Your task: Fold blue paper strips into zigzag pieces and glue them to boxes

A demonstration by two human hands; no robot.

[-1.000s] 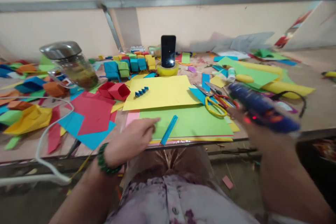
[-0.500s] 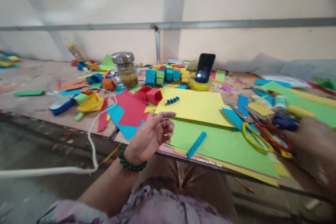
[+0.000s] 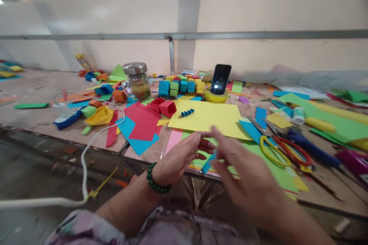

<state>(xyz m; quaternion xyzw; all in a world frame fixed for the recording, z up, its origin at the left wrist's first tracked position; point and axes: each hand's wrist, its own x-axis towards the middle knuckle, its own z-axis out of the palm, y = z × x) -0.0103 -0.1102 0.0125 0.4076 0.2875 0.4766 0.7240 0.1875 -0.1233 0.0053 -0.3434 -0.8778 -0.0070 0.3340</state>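
Observation:
My left hand (image 3: 181, 157), with a green bead bracelet (image 3: 156, 179) at its wrist, hovers over the near edge of the paper sheets. Its fingers are loosely bent and apart, and I see nothing in them. Close beside it is my right hand (image 3: 247, 172), smeared by motion, so its grip is unclear. Below and between the two lies a folded blue paper strip (image 3: 207, 164), partly covered by the right hand. Under them is a green sheet (image 3: 276, 176). Beyond the hands, a small zigzag-folded dark blue strip (image 3: 187, 113) rests on a yellow sheet (image 3: 212, 116).
To the right lie yellow-handled scissors (image 3: 274, 151), red-handled scissors (image 3: 293, 151) and a blue glue gun (image 3: 313, 147). A glass jar (image 3: 138, 84), folded paper cubes (image 3: 174, 87) and a phone (image 3: 220, 78) on yellow tape stand behind. A white cable (image 3: 84, 168) hangs at the left.
My right hand has come from the scissors at the right to beside my left hand. My left hand has shifted slightly right. The glue gun now shows fully.

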